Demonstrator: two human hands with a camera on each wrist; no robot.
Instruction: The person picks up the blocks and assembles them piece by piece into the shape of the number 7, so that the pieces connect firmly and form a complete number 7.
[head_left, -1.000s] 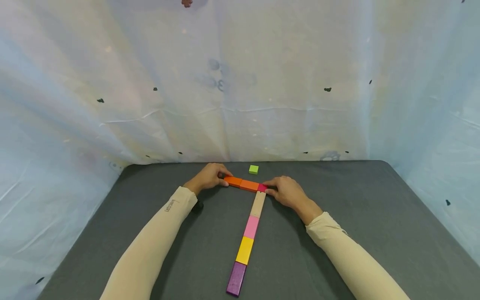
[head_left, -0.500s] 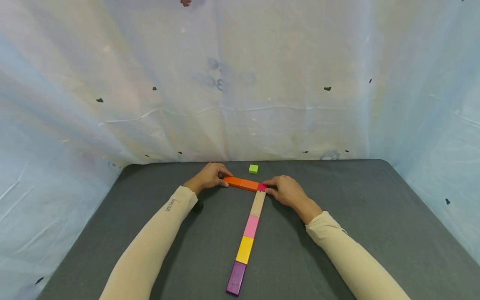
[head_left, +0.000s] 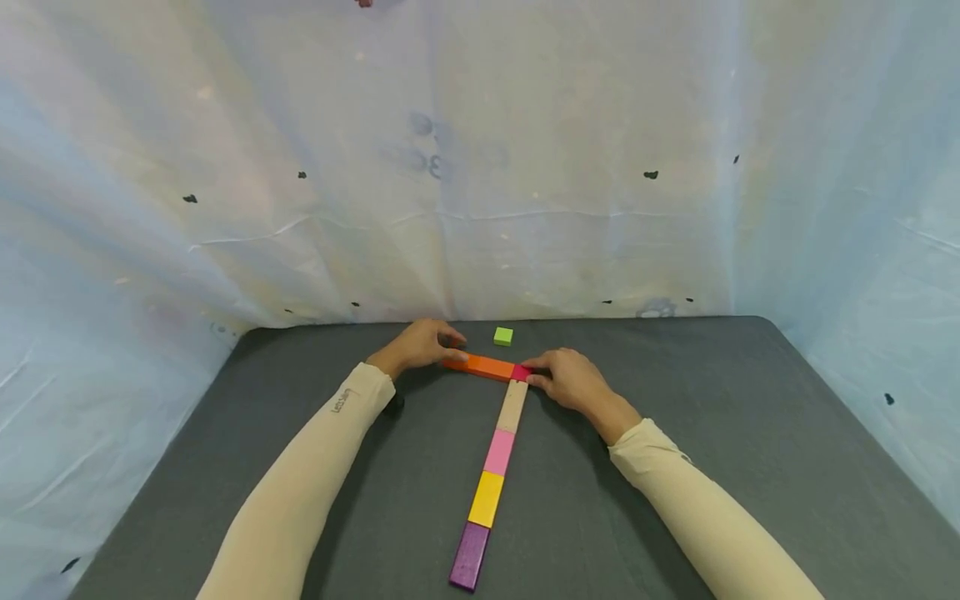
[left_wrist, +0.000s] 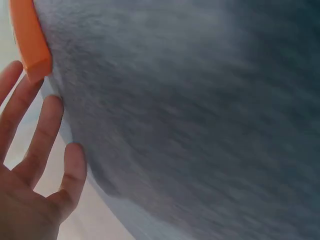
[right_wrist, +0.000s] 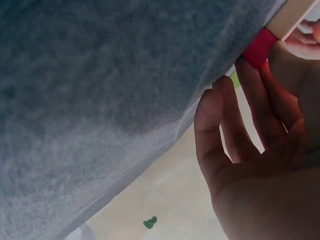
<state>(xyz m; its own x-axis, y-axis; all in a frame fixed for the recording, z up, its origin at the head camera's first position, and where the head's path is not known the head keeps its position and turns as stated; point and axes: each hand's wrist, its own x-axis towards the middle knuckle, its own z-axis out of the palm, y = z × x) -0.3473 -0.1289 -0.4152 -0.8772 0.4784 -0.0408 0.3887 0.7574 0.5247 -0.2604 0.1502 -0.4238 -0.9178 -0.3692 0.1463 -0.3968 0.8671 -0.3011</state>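
Note:
Two orange blocks (head_left: pixel 491 367) lie end to end on the dark table, meeting a red block (head_left: pixel 520 372) at their right end. My left hand (head_left: pixel 422 343) is at the far-left orange end, its thumb overlapping the block in the head view; in the left wrist view its fingers (left_wrist: pixel 44 130) are straight and spread beside that end. Between thumb and forefinger, my right hand (head_left: pixel 573 382) pinches the red block. From there a line of plain wood (head_left: pixel 513 406), pink (head_left: pixel 500 452), yellow (head_left: pixel 487 498) and purple blocks (head_left: pixel 470 556) runs towards me.
Behind the orange blocks, a small green block (head_left: pixel 503 337) sits apart near the table's back edge. A pale plastic sheet (head_left: pixel 525 183) hangs behind the table and along both sides. The table (head_left: pixel 750 467) extends on either side of the block line.
My left hand has shifted slightly right and up, its thumb now farther over the orange block. My right hand stays at the red block, and the blocks keep their arrangement.

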